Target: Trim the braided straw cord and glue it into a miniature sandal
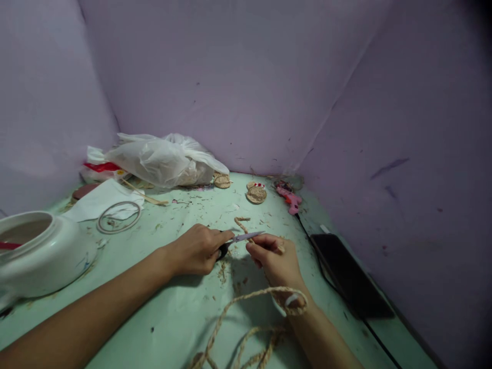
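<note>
My left hand [198, 250] is closed round the black handles of a small pair of scissors [243, 238], whose blades point right. My right hand [275, 259] pinches a length of jute rope [242, 224] right at the blades; a short end sticks up beyond the scissors. The rest of the rope [234, 328] runs over my right wrist and loops down onto the pale green table [177, 312] near the front edge.
A white pot [42, 253] stands at the left. Behind it lie a metal ring [118, 217], white paper and a plastic bag [165, 161]. Woven jute discs [256, 193], a pink glue gun [290, 199] with its cord and a black phone [348, 274] lie at the right.
</note>
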`<state>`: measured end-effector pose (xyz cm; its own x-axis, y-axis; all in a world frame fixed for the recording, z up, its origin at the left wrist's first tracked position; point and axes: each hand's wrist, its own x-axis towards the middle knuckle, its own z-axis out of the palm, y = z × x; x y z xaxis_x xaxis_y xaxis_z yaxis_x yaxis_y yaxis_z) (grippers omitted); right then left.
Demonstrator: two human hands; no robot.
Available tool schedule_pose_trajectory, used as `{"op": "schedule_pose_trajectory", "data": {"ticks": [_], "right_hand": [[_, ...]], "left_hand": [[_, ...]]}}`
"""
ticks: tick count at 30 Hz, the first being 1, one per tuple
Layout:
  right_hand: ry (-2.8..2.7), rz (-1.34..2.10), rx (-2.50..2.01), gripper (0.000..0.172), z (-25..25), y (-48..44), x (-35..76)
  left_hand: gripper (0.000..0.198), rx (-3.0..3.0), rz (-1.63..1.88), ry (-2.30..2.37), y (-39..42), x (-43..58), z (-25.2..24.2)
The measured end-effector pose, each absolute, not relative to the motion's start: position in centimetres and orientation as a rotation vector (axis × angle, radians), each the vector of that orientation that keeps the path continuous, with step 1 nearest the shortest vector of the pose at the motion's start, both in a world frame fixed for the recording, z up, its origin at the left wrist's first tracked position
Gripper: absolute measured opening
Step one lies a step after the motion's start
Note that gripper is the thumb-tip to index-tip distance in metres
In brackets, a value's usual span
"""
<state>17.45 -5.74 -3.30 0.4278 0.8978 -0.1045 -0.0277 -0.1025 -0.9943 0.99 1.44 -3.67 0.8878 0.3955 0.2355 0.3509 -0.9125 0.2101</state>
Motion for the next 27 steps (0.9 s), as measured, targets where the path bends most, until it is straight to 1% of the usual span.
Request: {"op": "schedule_pose_trajectory", "data": {"ticks": [3,6,9,15,18,22,25,27], "right_hand": [[-0.762,1.004,-1.420,0.012,-3.3,-5.7,17.4],[-0.689,1.067,-1.322,0.016,-3.4,-5.4,17.6],[-0.625,1.164,-1.238,0.020,-3.5,-5.2,17.7],[-0.570,1.200,-1.245,0.027,-3.6,-5.3,17.4],[-0.575,1.221,-1.232,0.027,-3.9,-5.3,17.2],[-0.530,1.267,-1.189,0.032,-4.1,-5.2,17.0],[-0.505,1.222,-1.183,0.032,-4.1,-5.0,17.0],[-0.547,1.135,-1.211,0.027,-4.1,-5.0,17.1]], "left_hand": [[0.039,2.791,0.573,0.627,1.3,1.1,-3.3],[0.032,2.618,0.853,0.827,1.5,1.3,-3.5],[0.029,2.423,1.010,0.984,2.0,1.3,-3.9],[0.031,2.334,1.023,0.952,2.2,1.5,-4.3],[0.033,2.314,1.038,0.935,2.1,1.6,-4.3],[0.035,2.409,1.003,0.993,1.9,1.5,-3.7],[0.046,2.613,0.879,0.975,1.3,1.3,-3.0],[0.056,2.755,0.715,0.935,0.9,1.2,-2.5]]}}
